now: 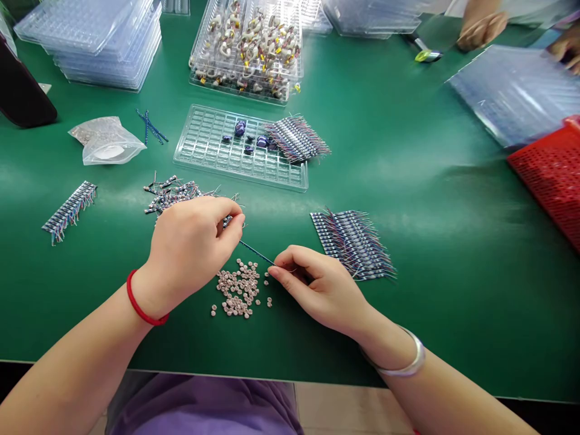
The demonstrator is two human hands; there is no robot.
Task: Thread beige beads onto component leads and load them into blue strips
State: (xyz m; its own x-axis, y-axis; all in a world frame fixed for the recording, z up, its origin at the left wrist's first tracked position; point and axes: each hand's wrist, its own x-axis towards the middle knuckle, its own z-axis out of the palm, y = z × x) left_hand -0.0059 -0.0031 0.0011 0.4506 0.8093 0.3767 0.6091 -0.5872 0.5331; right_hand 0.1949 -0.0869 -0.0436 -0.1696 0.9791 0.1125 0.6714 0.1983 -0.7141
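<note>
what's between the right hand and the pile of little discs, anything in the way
Nothing visible: just green tabletop and a few loose discs between the right hand and the pile. From that hand, a thin blue strip stretches to the left hand.

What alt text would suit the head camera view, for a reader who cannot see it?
A person's left hand and right hand hold a thin blue strip between them over a green table, near small pale discs. To the right lie wired pieces; farther back are a clear tray and a red basket.
</note>
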